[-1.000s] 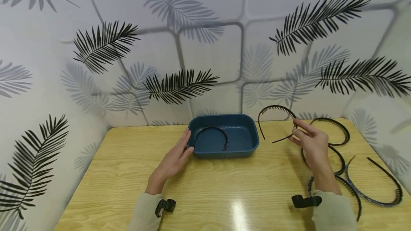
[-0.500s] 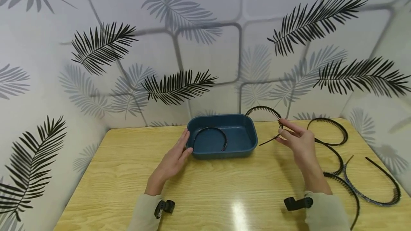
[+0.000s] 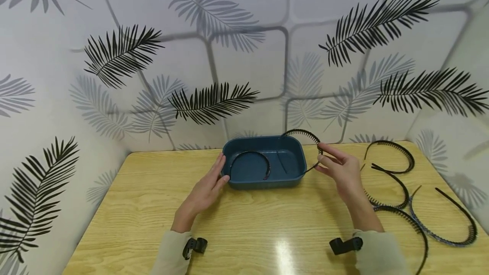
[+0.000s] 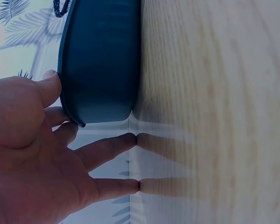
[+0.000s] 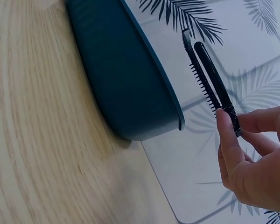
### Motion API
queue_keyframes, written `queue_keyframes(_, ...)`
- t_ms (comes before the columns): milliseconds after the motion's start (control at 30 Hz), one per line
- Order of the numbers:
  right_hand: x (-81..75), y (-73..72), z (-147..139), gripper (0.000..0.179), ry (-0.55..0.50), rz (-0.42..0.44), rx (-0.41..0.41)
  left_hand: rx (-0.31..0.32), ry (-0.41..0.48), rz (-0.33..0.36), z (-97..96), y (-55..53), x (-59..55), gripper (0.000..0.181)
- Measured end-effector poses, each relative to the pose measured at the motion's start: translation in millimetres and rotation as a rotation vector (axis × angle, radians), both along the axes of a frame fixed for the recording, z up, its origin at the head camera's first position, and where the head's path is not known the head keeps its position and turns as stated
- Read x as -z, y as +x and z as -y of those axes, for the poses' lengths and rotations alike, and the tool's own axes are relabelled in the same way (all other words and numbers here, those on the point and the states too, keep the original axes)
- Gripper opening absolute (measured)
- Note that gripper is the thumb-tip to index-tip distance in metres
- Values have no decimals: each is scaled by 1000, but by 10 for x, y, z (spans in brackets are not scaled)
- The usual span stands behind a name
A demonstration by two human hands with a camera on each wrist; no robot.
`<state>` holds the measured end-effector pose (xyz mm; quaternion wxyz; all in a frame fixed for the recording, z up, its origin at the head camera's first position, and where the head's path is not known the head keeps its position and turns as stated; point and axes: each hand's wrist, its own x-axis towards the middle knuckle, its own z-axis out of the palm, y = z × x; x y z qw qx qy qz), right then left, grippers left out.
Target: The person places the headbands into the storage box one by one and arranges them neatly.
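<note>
My right hand (image 3: pixel 342 177) pinches a black toothed headband (image 3: pixel 302 131) at one side of its arc, between thumb and fingers. The band's far half overlaps the right end of a blue rectangular bin (image 3: pixel 263 184). In the right wrist view the headband (image 5: pixel 212 70) is seen edge-on, raised above the level of the bin's rim. Inside the bin, toward the left, lies another dark headband (image 3: pixel 250 152). My left hand (image 3: pixel 204 188) rests with straight fingers at the bin's left end, its thumb at the rim. Two lower fingertips (image 4: pixel 129 138) touch the table in the left wrist view.
Several more headbands lie on the right of the table, among them a black one (image 3: pixel 409 160) at the back and a blue-patterned one (image 3: pixel 454 243) near the right edge. Behind the wooden table (image 3: pixel 244 228) rises a leaf-patterned wall (image 3: pixel 244 67).
My right hand has carried the held headband leftward, from beside the bin to over its right end. The left hand and the bin have stayed put.
</note>
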<state>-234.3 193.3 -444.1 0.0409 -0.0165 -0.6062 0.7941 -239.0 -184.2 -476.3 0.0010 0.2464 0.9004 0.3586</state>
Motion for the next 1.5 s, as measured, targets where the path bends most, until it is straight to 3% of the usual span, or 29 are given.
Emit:
queue_keyframes(400, 57, 40, 199, 46, 32, -59, -25, -2, -16, 8, -2, 11, 21, 60)
queue_keyframes(867, 58, 61, 411, 44, 103, -23, -59, 8, 26, 1, 5, 19, 59, 60)
queue_keyframes(1233, -48, -145, 650, 39, 167, -43, -85, 10, 18, -35, 0, -30, 7, 60)
queue_keyframes(1500, 4, -289, 776, 39, 184, -37, -113, 7, 20, -35, 17, -27, 17, 59)
